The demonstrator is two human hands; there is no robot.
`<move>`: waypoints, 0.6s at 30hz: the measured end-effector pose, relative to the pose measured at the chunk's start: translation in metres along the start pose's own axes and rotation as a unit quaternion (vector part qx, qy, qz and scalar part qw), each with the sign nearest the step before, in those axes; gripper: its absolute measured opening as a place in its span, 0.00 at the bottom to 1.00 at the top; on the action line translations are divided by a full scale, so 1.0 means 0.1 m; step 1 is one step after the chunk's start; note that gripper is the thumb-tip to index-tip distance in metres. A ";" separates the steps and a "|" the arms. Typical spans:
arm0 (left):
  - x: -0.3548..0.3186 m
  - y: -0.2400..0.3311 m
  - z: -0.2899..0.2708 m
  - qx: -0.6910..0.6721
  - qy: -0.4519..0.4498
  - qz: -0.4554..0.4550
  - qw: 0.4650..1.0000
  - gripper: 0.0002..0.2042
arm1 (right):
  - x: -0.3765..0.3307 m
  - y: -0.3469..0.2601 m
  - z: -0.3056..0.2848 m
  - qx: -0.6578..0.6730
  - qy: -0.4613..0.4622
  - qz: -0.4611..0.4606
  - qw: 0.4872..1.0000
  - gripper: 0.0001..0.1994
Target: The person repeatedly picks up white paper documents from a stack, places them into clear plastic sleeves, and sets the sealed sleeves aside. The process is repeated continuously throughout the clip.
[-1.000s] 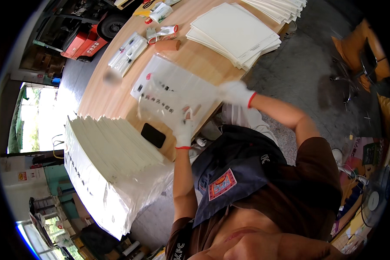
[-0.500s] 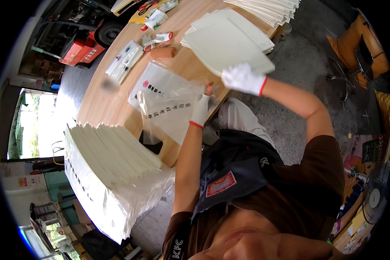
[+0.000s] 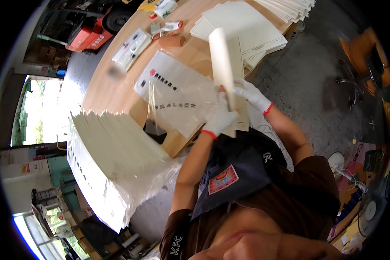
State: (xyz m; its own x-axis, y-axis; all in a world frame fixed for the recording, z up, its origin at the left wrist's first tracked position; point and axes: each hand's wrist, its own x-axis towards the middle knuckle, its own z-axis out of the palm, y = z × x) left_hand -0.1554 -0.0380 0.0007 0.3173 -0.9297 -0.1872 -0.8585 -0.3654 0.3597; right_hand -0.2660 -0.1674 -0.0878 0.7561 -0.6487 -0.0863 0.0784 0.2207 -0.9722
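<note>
A pale stack of paper sheets (image 3: 223,65), curled or folded lengthwise, stands between my two white-gloved hands over the table's near edge. On its left side my left hand (image 3: 221,116) is closed around the lower part, thumb up. The fingers of my right hand (image 3: 252,96) grip its right side. Clear plastic bags with dark print (image 3: 177,95) lie on the table, reaching to my left hand; whether that hand also pinches one is hidden. Beyond my right hand, a loose pile of pale sheets (image 3: 251,30) rests on the table.
A tall stack of filled bags (image 3: 112,147) stands at the left table edge. Farther back lie a flat plastic pack (image 3: 131,48), a brown block (image 3: 171,41) and tape rolls (image 3: 167,29). A red forklift (image 3: 89,37) stands beyond; an orange chair (image 3: 357,52) is at right.
My right hand has brought paper from the far pile down and left to my left hand. The sheets now stand upright between both hands. My left hand has shifted slightly right and nearer.
</note>
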 end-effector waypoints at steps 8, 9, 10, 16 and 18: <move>-0.28 -0.65 -0.31 -0.678 0.092 -0.047 0.728 0.32 | -0.35 -0.91 0.19 -0.453 0.024 -0.180 0.873 0.21; -0.36 -0.72 -0.63 -0.757 0.141 -0.049 0.637 0.31 | -0.38 -1.05 0.18 -0.542 -0.027 -0.134 0.829 0.17; -0.42 -0.74 -0.94 -0.782 0.215 -0.057 0.582 0.29 | -0.40 -1.12 0.19 -0.575 -0.071 -0.201 0.790 0.16; -0.89 -0.86 -0.94 -0.545 0.146 0.083 0.822 0.29 | -0.11 -1.05 0.79 -0.677 -0.245 -0.261 0.643 0.14; -1.09 -0.56 -0.69 -0.541 0.081 0.016 0.837 0.27 | -0.07 -1.34 1.03 -0.635 -0.306 -0.122 0.699 0.14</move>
State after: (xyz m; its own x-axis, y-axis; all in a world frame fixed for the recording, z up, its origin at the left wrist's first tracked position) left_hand -0.1146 0.0807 0.0644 0.4267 -0.9020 -0.0657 -0.0292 -0.0864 0.9958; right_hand -0.2150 -0.1179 0.0655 0.9878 -0.0354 -0.1515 -0.0921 -0.9182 -0.3854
